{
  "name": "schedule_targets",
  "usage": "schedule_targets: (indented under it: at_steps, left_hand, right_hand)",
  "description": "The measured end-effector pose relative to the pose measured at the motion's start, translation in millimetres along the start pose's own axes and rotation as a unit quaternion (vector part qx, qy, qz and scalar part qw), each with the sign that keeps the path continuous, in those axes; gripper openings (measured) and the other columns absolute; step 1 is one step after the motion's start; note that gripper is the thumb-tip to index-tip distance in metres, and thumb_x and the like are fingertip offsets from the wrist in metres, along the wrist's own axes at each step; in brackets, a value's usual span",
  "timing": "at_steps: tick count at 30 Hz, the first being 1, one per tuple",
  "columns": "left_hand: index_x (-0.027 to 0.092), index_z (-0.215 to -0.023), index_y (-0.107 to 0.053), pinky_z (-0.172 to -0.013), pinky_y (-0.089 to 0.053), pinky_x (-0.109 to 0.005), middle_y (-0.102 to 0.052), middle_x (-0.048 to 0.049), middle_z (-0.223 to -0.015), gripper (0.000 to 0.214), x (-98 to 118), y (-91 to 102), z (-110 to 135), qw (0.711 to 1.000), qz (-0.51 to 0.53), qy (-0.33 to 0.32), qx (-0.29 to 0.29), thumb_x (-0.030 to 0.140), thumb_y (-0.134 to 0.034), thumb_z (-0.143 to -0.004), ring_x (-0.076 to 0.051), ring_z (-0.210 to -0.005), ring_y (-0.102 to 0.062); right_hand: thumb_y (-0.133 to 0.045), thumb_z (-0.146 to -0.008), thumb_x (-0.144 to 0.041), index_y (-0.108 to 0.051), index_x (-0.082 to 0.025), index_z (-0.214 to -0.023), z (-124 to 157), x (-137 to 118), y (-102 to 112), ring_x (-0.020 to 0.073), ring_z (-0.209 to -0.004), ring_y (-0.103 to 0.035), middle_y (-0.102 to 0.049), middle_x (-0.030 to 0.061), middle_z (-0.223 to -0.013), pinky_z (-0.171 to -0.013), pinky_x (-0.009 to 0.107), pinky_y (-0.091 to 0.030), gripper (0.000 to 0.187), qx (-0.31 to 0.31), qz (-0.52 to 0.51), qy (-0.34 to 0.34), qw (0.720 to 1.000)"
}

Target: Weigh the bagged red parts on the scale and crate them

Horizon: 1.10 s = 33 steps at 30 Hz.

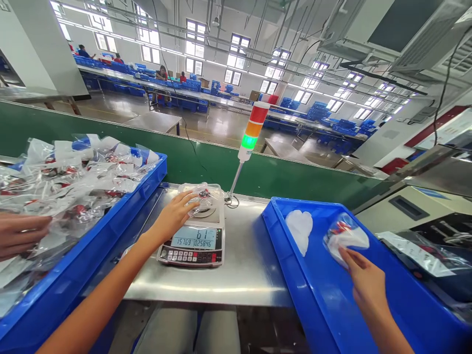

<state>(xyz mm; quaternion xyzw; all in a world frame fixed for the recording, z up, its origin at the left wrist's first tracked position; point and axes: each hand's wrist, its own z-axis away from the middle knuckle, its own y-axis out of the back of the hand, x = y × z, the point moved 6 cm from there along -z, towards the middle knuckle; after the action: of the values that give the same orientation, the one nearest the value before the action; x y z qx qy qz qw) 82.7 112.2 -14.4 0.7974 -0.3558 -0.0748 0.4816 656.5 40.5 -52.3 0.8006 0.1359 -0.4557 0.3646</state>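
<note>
My left hand point(173, 215) lies on a clear plastic bag point(204, 196) with dark and red contents, which sits on the pan of a digital counting scale point(191, 250). My right hand point(365, 280) has its fingertips on a second clear bag point(346, 238) with red and white contents. That bag lies inside a blue plastic tray point(391, 231), near a white translucent piece point(299, 231). The scale's display is lit and shows numbers.
A blue tray point(110, 231) heaped with plastic bags point(81, 177) stands left, where a co-worker's hand point(20, 236) reaches in. The scale stands on a steel bench point(243, 280). A stack light point(254, 128) rises behind it, before a green panel point(147, 147).
</note>
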Motion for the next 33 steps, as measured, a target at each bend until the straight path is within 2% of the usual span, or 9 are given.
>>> schedule_targets:
  at_steps: [4, 7, 10, 14, 18, 21, 27, 30, 33]
  left_hand:
    - [0.02, -0.091, -0.072, -0.122, -0.041, -0.052, -0.076, -0.0071, -0.113, 0.022, -8.2, 16.0, -16.3, 0.977, 0.121, 0.102, 0.14, 0.027, -0.052, -0.098, -0.026, -0.124, -0.066]
    - [0.018, -0.092, -0.071, -0.103, -0.057, -0.044, -0.077, -0.0067, -0.097, 0.019, -32.5, 43.1, -9.7, 0.885, 0.204, 0.285, 0.308, 0.034, -0.06, -0.092, -0.025, -0.1, -0.074]
    - [0.016, -0.086, -0.067, -0.082, -0.063, -0.038, -0.075, -0.006, -0.087, 0.016, -54.5, 81.0, 5.6, 0.784, 0.254, 0.367, 0.432, 0.032, -0.066, -0.086, -0.022, -0.083, -0.073]
    - [0.018, -0.079, -0.059, -0.079, -0.059, -0.042, -0.07, -0.005, -0.083, 0.015, -73.8, 151.3, 36.6, 0.735, 0.185, 0.376, 0.533, 0.029, -0.067, -0.085, -0.022, -0.084, -0.071]
    - [0.015, -0.08, -0.054, -0.076, -0.049, -0.048, -0.066, -0.0082, -0.09, 0.031, -78.4, 200.0, 70.1, 0.773, 0.005, 0.387, 0.502, 0.041, -0.056, -0.096, -0.03, -0.106, -0.07]
    - [0.02, -0.081, -0.054, -0.092, -0.047, -0.064, -0.067, -0.0118, -0.099, 0.039, -73.6, 199.1, 81.8, 0.829, -0.153, 0.372, 0.389, 0.056, -0.051, -0.094, -0.041, -0.132, -0.056]
    - [0.029, -0.105, -0.064, -0.114, -0.045, -0.057, -0.07, -0.0041, -0.114, 0.038, -42.8, 127.2, 86.1, 0.919, -0.053, 0.309, 0.239, 0.059, -0.044, -0.099, -0.035, -0.125, -0.061]
    - [0.027, -0.109, -0.068, -0.105, -0.054, -0.049, -0.072, -0.005, -0.115, 0.041, -18.8, 90.3, 71.1, 0.948, 0.025, 0.272, 0.161, 0.06, -0.045, -0.1, -0.031, -0.114, -0.067]
    - [0.024, -0.12, -0.068, -0.105, -0.054, -0.045, -0.071, -0.0069, -0.121, 0.043, 3.2, 67.0, 47.9, 0.966, 0.063, 0.226, 0.11, 0.055, -0.043, -0.103, -0.028, -0.117, -0.066]
  right_hand:
    - [-0.073, -0.077, -0.066, -0.078, -0.019, -0.089, 44.2, -138.8, -88.1, 0.0277, -0.084, -0.073, -0.08, 0.0083, -0.089, -0.08, 0.04, -0.059, 0.049, -0.169, -0.084, 0.108, 0.976]
    - [-0.056, -0.097, -0.05, -0.077, -0.021, -0.097, 80.7, -228.2, -170.1, 0.0265, -0.094, -0.074, -0.081, 0.008, -0.1, -0.085, 0.038, -0.056, 0.036, -0.284, 0.003, 0.268, 0.92]
    - [-0.056, -0.099, -0.033, -0.077, -0.023, -0.101, 106.2, -272.7, -236.9, 0.0262, -0.099, -0.074, -0.081, 0.0078, -0.104, -0.087, 0.036, -0.053, 0.022, -0.321, 0.082, 0.34, 0.88]
    - [-0.063, -0.096, -0.03, -0.076, -0.026, -0.104, 118.9, -278.8, -272.3, 0.0243, -0.102, -0.073, -0.081, 0.0044, -0.105, -0.088, 0.033, -0.052, 0.015, -0.328, 0.091, 0.358, 0.87]
    - [-0.049, -0.1, -0.037, -0.073, -0.024, -0.111, 86.8, -231.1, -235.4, 0.0234, -0.116, -0.068, -0.078, 0.0067, -0.12, -0.1, 0.035, -0.05, 0.029, -0.274, 0.102, 0.322, 0.9]
    - [-0.038, -0.097, -0.042, -0.071, -0.016, -0.117, 33.3, -163.7, -170.4, 0.0321, -0.116, -0.067, -0.075, 0.0177, -0.121, -0.104, 0.048, -0.049, 0.046, -0.184, 0.151, 0.237, 0.942]
    - [-0.038, -0.086, -0.051, -0.065, -0.002, -0.127, -40.7, 23.8, -31.8, 0.0492, -0.129, -0.058, -0.068, 0.0322, -0.124, -0.109, 0.067, -0.042, 0.069, -0.065, 0.278, 0.054, 0.957]
    - [-0.042, -0.086, -0.059, -0.064, -0.019, -0.133, -40.3, 116.5, 1.8, 0.0489, -0.135, -0.054, -0.065, 0.0238, -0.136, -0.107, 0.071, -0.043, 0.066, -0.068, 0.331, -0.02, 0.941]
    - [-0.037, -0.088, -0.058, -0.062, -0.019, -0.136, -27.5, 164.2, 9.3, 0.0505, -0.136, -0.054, -0.062, 0.025, -0.141, -0.104, 0.072, -0.046, 0.067, -0.086, 0.346, -0.052, 0.933]
